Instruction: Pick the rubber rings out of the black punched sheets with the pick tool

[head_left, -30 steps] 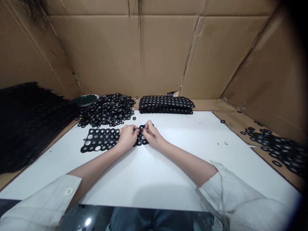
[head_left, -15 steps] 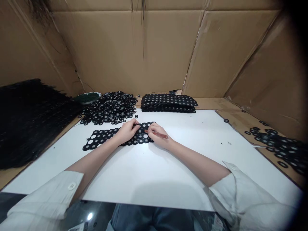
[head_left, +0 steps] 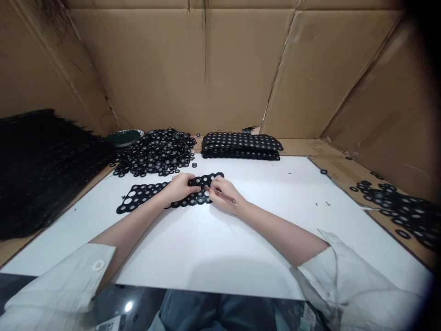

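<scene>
A black rubber sheet (head_left: pixel 144 195) punched with round holes lies on the white board (head_left: pixel 241 230). My left hand (head_left: pixel 181 188) rests on its middle with fingers curled, pressing it down. My right hand (head_left: pixel 223 195) is at the sheet's right end, fingers pinched together around a thin reddish stick-like tool (head_left: pixel 225 196) whose tip touches the sheet. Just behind the hands lies a heap of loose black rings (head_left: pixel 156 154).
A neat stack of punched black sheets (head_left: pixel 241 147) sits at the back centre. A large dark pile (head_left: pixel 37 170) fills the left side, with a green dish (head_left: pixel 124 137) behind it. More black rings (head_left: pixel 403 209) lie scattered at the right. Cardboard walls (head_left: pixel 220 69) enclose the space.
The sheet's right end has been uncovered and now lies flatter. My right hand moved slightly right and down with the tool; my left hand stayed on the sheet.
</scene>
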Tool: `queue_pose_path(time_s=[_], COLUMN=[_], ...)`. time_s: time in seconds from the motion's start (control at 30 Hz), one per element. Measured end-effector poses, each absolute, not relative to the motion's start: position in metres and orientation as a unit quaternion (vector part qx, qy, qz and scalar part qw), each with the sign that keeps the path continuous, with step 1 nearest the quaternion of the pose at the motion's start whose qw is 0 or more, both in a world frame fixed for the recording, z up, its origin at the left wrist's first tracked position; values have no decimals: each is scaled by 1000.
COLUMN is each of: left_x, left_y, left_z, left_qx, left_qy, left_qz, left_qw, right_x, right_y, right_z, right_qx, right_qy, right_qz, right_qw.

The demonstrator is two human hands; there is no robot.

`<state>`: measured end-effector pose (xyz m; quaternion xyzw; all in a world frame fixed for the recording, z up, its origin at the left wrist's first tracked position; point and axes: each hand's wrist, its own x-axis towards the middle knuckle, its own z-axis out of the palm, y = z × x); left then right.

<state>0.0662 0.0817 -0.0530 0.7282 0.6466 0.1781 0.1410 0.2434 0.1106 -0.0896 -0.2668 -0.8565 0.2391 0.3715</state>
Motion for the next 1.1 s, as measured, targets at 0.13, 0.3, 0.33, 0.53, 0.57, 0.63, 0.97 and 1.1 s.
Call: queue_pose_path(time_s=[0.13, 0.3, 0.33, 0.53, 0.57, 0.63, 0.97, 1.1], left_x=[67, 79, 81, 83, 81, 76, 68, 65], left_y=[81, 76, 75, 70, 71, 74, 82, 79], left_z=[-54, -55, -55, -51, -51, -53, -57, -51], left_qx=[724, 725, 724, 739, 744, 752, 766, 767], left_qy=[651, 666, 667, 660, 656, 647, 613, 611], left_qz=[183, 164, 160, 121, 119, 123, 189, 165], left_qw=[135, 67, 62, 60, 48, 23, 38, 105], right_x=[243, 238, 237, 238, 240, 244, 243, 243], right_y=[113, 111, 110, 116, 119, 125, 122, 119], right_z=[-91, -97, -98, -95, -95, -94, -95, -92], right_qx=[-247, -249, -256, -289, -299, -312, -245, -252], right_qy=[-869, -884, -886, -864, -851, -816, -847, -855], right_qz=[231, 180, 167, 246, 290, 378, 314, 300], right_qw=[362, 352, 349, 331, 321, 306, 353, 339])
